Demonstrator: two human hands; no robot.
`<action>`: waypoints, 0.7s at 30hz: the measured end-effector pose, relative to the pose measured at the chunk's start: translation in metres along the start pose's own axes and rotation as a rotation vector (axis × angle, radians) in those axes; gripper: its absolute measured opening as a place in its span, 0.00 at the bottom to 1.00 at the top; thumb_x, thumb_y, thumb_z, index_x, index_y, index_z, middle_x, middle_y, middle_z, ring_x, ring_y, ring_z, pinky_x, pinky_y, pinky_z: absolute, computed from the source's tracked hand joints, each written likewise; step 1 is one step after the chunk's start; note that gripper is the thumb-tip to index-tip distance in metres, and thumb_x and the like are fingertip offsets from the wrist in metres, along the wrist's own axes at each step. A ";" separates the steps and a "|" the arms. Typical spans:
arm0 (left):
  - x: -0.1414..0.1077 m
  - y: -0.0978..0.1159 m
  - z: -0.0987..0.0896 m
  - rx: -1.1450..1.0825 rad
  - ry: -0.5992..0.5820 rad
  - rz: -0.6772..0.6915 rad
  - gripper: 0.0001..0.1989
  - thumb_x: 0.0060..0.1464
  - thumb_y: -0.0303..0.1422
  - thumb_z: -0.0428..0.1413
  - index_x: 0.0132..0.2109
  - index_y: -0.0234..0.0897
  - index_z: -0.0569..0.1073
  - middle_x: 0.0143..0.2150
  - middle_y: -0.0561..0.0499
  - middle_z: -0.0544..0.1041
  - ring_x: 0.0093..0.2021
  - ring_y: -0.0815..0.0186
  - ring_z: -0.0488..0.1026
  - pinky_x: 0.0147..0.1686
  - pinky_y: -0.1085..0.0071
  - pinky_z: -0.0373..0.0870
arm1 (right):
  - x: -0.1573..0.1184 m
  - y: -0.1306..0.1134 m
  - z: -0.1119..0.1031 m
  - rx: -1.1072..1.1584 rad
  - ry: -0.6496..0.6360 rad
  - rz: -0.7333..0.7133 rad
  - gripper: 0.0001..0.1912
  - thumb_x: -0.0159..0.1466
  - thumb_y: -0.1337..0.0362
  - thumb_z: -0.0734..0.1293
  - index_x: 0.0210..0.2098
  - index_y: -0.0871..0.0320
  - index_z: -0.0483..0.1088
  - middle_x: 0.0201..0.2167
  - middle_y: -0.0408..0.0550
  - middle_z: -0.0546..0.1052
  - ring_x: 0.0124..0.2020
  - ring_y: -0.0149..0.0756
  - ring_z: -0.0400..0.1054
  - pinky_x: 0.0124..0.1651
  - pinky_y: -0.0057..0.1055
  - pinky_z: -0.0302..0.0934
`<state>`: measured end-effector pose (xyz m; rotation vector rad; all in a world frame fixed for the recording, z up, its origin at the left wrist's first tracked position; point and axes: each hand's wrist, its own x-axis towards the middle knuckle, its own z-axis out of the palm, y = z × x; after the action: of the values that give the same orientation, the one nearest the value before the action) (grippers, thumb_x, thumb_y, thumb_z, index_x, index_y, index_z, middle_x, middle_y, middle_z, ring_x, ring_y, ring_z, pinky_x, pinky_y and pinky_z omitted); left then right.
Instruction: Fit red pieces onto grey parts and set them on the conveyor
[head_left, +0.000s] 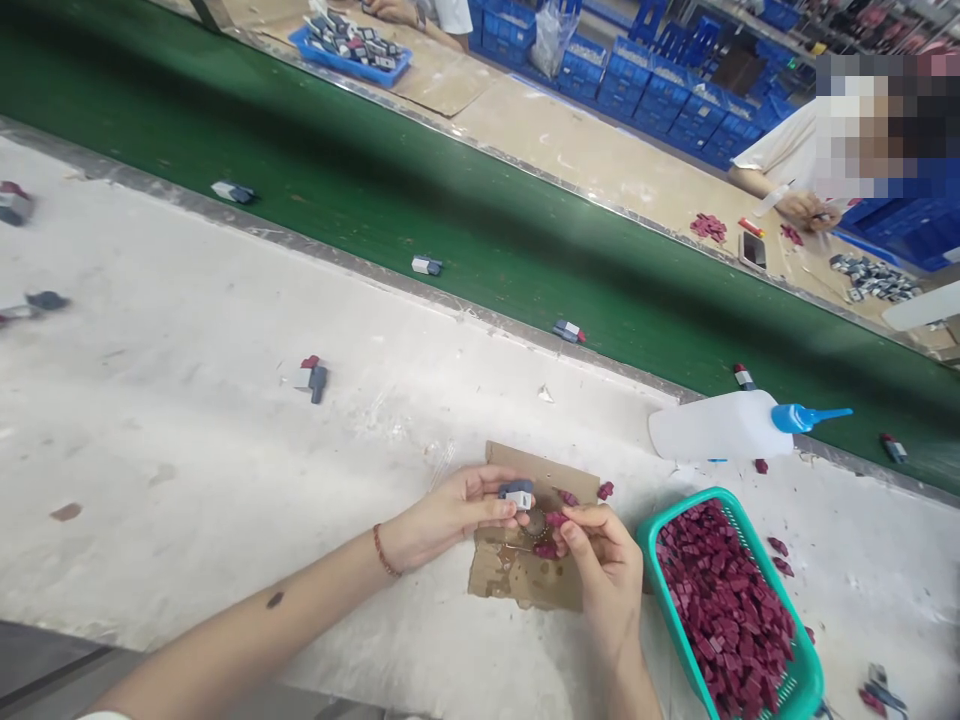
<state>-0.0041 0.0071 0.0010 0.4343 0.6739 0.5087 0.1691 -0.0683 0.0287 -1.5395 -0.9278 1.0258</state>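
My left hand (469, 512) holds a small grey and white plastic part (517, 495) between thumb and fingers, over a stained piece of brown cardboard (517, 580). Just to its right, my right hand (604, 560) pinches a small dark red piece (556, 519) between thumb and forefinger. The red piece and the grey part are a short way apart. More red pieces (545, 551) lie on the cardboard. Close by on the right stands a green basket (651, 575) full of dark red pieces (724, 610).
A white bottle with a blue nozzle (720, 425) lies beyond the basket. A green conveyor belt (337, 230) carries several grey parts. Across it, a person's hands (810, 210) work near loose pieces; another person sits near a blue tray (349, 62). One assembled part (313, 378) lies left.
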 end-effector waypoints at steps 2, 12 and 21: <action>0.001 -0.002 -0.001 0.028 -0.018 -0.007 0.23 0.36 0.37 0.73 0.42 0.34 0.80 0.33 0.51 0.80 0.31 0.70 0.76 0.35 0.74 0.70 | 0.002 -0.002 0.004 -0.015 -0.004 -0.023 0.13 0.58 0.53 0.72 0.30 0.57 0.77 0.24 0.46 0.79 0.23 0.34 0.72 0.24 0.28 0.68; 0.001 -0.002 0.002 0.138 -0.085 -0.019 0.26 0.43 0.47 0.68 0.44 0.31 0.80 0.25 0.52 0.77 0.24 0.71 0.72 0.30 0.73 0.68 | 0.008 -0.005 0.006 -0.127 -0.156 -0.197 0.05 0.64 0.64 0.68 0.32 0.55 0.76 0.30 0.47 0.81 0.32 0.36 0.76 0.35 0.29 0.71; 0.001 0.000 0.003 0.209 -0.129 -0.047 0.26 0.43 0.53 0.65 0.35 0.32 0.77 0.25 0.54 0.72 0.23 0.70 0.72 0.27 0.73 0.67 | 0.011 -0.003 0.001 -0.251 -0.237 -0.309 0.06 0.66 0.65 0.66 0.34 0.55 0.75 0.31 0.48 0.80 0.33 0.37 0.75 0.33 0.30 0.70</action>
<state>-0.0017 0.0072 0.0024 0.6404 0.6134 0.3635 0.1716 -0.0569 0.0302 -1.4349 -1.4569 0.9042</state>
